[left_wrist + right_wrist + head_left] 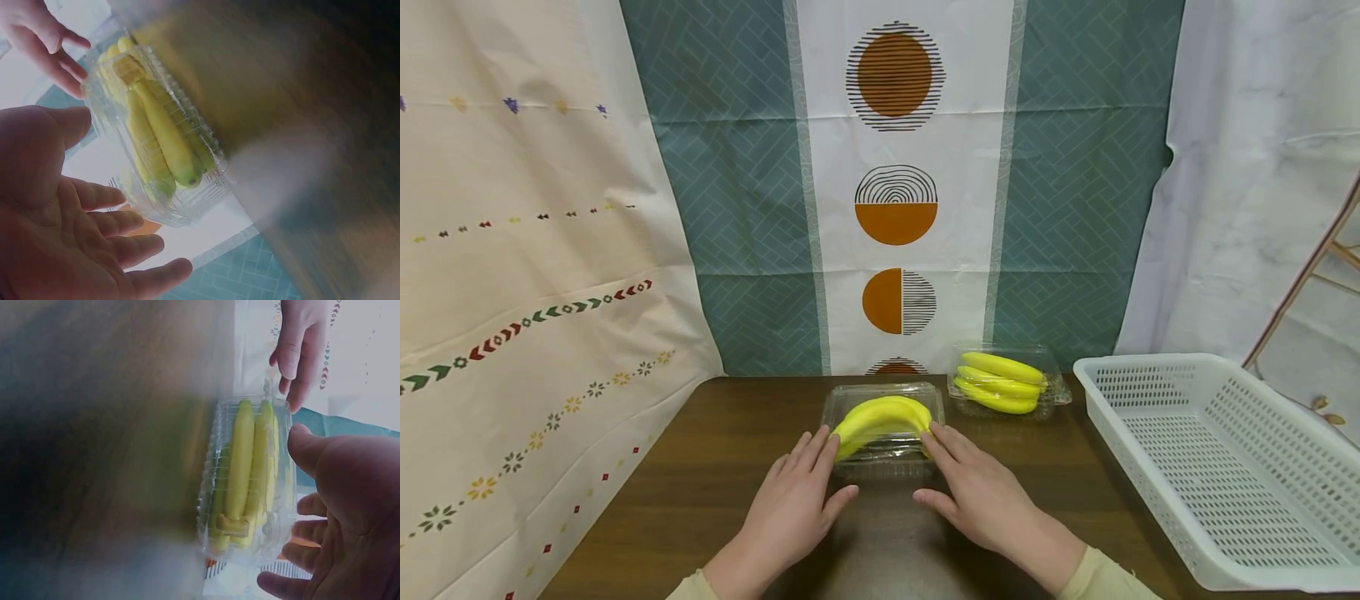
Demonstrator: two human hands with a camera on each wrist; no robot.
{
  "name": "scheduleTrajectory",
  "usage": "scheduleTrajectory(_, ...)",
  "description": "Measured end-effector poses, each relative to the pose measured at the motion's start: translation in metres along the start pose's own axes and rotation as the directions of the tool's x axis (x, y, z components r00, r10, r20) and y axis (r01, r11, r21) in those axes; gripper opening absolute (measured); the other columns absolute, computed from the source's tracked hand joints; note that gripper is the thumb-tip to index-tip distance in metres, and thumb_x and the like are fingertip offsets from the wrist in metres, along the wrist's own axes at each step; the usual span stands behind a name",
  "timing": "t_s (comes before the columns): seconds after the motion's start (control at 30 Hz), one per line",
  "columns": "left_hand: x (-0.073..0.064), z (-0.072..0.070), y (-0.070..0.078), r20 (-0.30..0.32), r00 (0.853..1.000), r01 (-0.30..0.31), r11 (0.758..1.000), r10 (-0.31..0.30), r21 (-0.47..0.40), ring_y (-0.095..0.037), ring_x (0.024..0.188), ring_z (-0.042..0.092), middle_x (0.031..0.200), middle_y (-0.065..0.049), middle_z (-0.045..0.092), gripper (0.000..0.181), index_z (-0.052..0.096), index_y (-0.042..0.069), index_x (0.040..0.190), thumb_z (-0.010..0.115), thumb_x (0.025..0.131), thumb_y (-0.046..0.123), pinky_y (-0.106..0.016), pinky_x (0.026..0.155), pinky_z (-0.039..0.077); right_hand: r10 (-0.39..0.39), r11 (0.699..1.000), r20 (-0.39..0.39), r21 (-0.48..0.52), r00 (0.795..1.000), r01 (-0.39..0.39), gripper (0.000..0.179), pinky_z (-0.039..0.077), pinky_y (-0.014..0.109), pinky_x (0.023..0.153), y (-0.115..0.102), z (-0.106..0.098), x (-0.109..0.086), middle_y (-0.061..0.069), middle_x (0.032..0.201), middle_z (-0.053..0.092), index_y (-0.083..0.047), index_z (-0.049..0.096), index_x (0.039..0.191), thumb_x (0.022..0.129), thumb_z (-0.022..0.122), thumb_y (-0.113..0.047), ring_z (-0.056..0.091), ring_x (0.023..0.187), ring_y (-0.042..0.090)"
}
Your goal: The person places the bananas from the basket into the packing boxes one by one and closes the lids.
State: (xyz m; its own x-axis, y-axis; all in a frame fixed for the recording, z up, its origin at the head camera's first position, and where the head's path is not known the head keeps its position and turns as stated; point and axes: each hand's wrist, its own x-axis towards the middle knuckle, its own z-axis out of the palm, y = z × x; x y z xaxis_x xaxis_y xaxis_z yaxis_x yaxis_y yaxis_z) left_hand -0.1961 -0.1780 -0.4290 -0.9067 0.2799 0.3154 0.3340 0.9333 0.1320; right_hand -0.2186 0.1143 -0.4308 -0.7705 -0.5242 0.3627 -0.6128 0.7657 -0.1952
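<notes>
A clear plastic clamshell box (887, 469) with yellow bananas (883, 412) inside sits on the table in front of me. My left hand (801, 500) reaches to its left side and my right hand (981, 492) to its right side, fingers extended with the fingertips right at the lid's edges. Both thumbs point inward in front of the box. From the left wrist, the bananas (165, 134) show through the ribbed plastic wall, beside the spread fingers. In the right wrist view the banana stem end (232, 525) lies near the right fingers, and the lid appears down.
A second clear box of bananas (1000, 383) stands behind and to the right. Farther right is a large white perforated basket (1150, 517). Patterned cloths (737, 208) hang behind the dark wooden table (677, 500) and along its left side.
</notes>
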Motion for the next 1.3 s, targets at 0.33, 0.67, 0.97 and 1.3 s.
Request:
scheduleTrajectory(0.33, 0.01, 0.003, -0.005, 0.006, 1.0, 0.012, 1.0, -0.012, -0.004, -0.046, 0.157, 0.041, 0.172, -0.021, 0.043, 0.081, 0.049, 0.002, 0.165, 0.072, 0.107, 0.052, -0.067, 0.117, 0.044, 0.016, 1.0, 0.02, 0.02, 1.0, -0.016, 0.078, 0.052, 0.058, 0.113, 0.003, -0.001, 0.011, 0.02, 0.17, 0.044, -0.001, 0.051, 0.164, 0.106, 0.074, -0.048, 0.045, 0.156, 0.039)
scheduleTrajectory(0.67, 0.025, 0.007, -0.013, 0.011, 1.0, 0.012, 1.0, -0.012, -0.021, -0.047, 0.158, 0.039, 0.172, -0.023, 0.041, 0.081, 0.048, 0.0, 0.165, 0.073, 0.107, 0.051, -0.068, 0.118, 0.043, 0.032, 0.999, 0.02, -0.005, 0.999, -0.032, 0.079, 0.054, 0.058, 0.11, 0.007, 0.003, 0.024, 0.021, 0.171, 0.044, 0.0, 0.051, 0.164, 0.106, 0.074, -0.049, 0.047, 0.155, 0.038)
scheduleTrajectory(0.97, 0.04, 0.012, -0.019, 0.015, 1.0, 0.015, 0.999, -0.015, -0.036, -0.047, 0.16, 0.036, 0.173, -0.024, 0.039, 0.082, 0.046, -0.001, 0.166, 0.073, 0.107, 0.049, -0.069, 0.119, 0.042, 0.066, 0.998, 0.052, -0.024, 0.996, -0.065, 0.08, 0.057, 0.058, 0.106, 0.011, 0.004, 0.035, 0.02, 0.172, 0.043, -0.002, 0.05, 0.165, 0.106, 0.072, -0.052, 0.045, 0.156, 0.037)
scheduleTrajectory(1.3, 0.055, 0.019, -0.025, 0.029, 0.999, 0.019, 0.999, -0.018, -0.043, -0.046, 0.162, 0.032, 0.176, -0.022, 0.035, 0.083, 0.042, 0.001, 0.168, 0.072, 0.107, 0.049, -0.069, 0.121, 0.039, 0.098, 0.995, 0.075, -0.029, 0.992, -0.096, 0.08, 0.057, 0.06, 0.106, 0.02, 0.005, 0.048, 0.019, 0.174, 0.04, -0.003, 0.049, 0.166, 0.107, 0.071, -0.053, 0.042, 0.158, 0.037)
